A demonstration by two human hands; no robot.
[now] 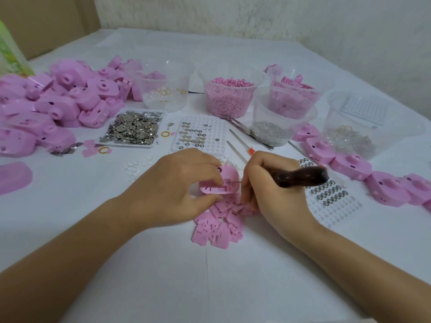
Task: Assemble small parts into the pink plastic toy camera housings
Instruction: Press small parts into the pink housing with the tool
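Housing, pink plastic toy-camera shell [222, 184], held over desk [163, 264], left hand [177, 185] fingers pinching its rim. Right hand [275, 192] fingers gripping dark wooden-handled awl [300, 177], thin tip inside cavity. Steady shell, push gently, straight: slip likely.

Light soft, even, slightly cool. Faint shadows on the white paper-covered table [210, 287] in front of the round clear plastic tub of pink pellets [229, 99]. Far from tub, edges bow, detail smears; overall mild softness.
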